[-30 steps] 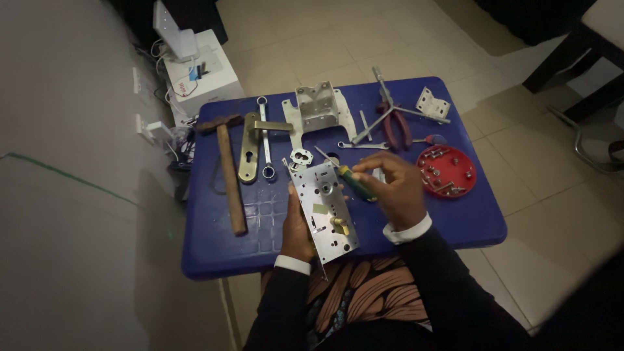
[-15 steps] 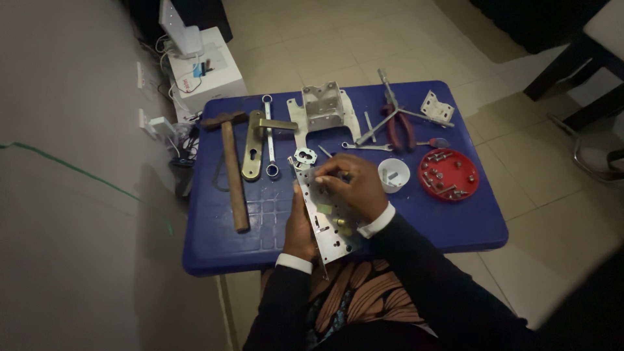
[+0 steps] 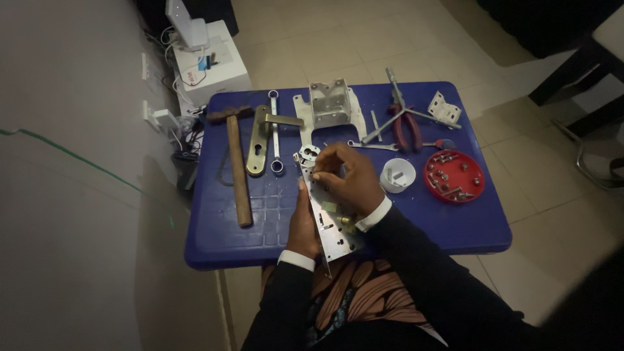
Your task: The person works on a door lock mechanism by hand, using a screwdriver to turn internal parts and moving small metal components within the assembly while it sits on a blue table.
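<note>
Closest to us is the lock body [image 3: 328, 218], a long silver metal case we've got tilted over the near edge of the blue table [image 3: 273, 227], its bottom end hanging out over our lap. Our left hand [image 3: 302, 224] grips it from the left side underneath, thumb laid up along the edge, fingers wrapped behind where we can't see them. Our right hand [image 3: 351, 179] sits on top of the case toward its upper half, fingers curled in and the tips pressed together against the plate near the round keyhole end; can't tell if there's anything tiny pinched in there. Just right of that hand there's a small white cup [image 3: 397, 174], and beside it a red round tray [image 3: 454, 175] with screws and bits in it. Off to the left lies a wooden-handled hammer [image 3: 237, 162], then a brass door handle plate [image 3: 260, 140] and a ring spanner [image 3: 275, 133]. Further back we've got a metal bracket housing [image 3: 329, 107], red-handled pliers [image 3: 404, 117] and a little hinge plate [image 3: 444, 107]. Past the table's far left corner, a white box [image 3: 211, 62] on the floor.
</note>
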